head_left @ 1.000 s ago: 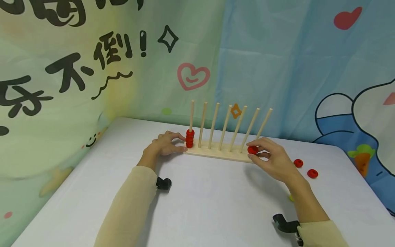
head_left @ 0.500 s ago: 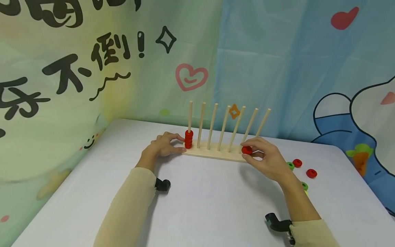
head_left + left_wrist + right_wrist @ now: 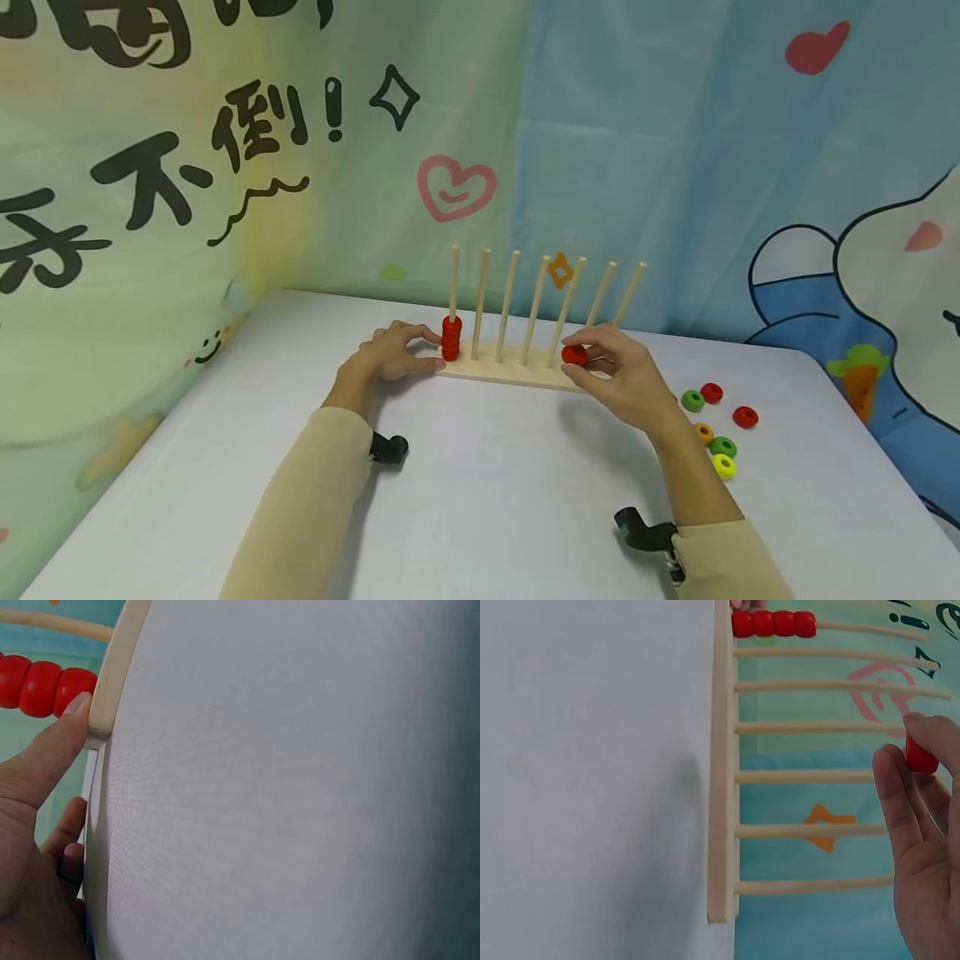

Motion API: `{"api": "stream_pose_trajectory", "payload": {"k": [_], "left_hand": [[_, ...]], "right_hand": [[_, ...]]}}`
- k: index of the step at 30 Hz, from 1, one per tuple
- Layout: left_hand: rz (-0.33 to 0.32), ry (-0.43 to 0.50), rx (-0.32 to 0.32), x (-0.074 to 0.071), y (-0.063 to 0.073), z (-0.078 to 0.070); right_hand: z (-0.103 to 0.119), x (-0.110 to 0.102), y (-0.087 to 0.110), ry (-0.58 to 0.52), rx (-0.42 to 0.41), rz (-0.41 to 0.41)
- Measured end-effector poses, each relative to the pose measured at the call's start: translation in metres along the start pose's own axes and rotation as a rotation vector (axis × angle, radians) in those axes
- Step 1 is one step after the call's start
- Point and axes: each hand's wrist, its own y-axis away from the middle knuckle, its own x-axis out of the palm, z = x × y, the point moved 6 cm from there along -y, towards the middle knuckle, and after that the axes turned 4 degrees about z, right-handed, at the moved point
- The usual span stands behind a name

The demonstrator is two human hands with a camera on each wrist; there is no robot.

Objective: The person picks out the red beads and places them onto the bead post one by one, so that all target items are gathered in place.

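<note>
A wooden peg rack (image 3: 517,375) with several upright rods stands on the table. Its leftmost rod carries a stack of red beads (image 3: 451,338). At that end my left hand (image 3: 393,350) grips the base, thumb on the near side and index finger reaching round behind; the left wrist view shows the thumb (image 3: 64,739) against the base beside the lowest bead. Between thumb and fingertips, my right hand (image 3: 618,371) pinches one red bead (image 3: 574,355) in front of the rack's right half. The right wrist view shows this bead (image 3: 921,756) well above the base, beside the rods.
Loose beads lie on the white table right of the rack: two red (image 3: 745,417), two green (image 3: 693,401), an orange (image 3: 703,433) and a yellow one (image 3: 723,467). A printed cloth backdrop (image 3: 600,150) hangs behind the table.
My right hand has moved left along the rack with the red bead, uncovering more loose beads on the table. The left hand stays at the rack's left end.
</note>
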Motion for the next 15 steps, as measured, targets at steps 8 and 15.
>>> {"api": "stream_pose_trajectory", "payload": {"k": [8, 15], "left_hand": [[-0.009, 0.006, -0.008, -0.001, 0.0, 0.001], [-0.011, -0.007, -0.005, -0.001, -0.002, 0.003]], "right_hand": [[0.003, 0.016, -0.01, -0.003, 0.005, 0.022], [0.006, 0.029, -0.02, -0.034, -0.014, 0.024]]}}
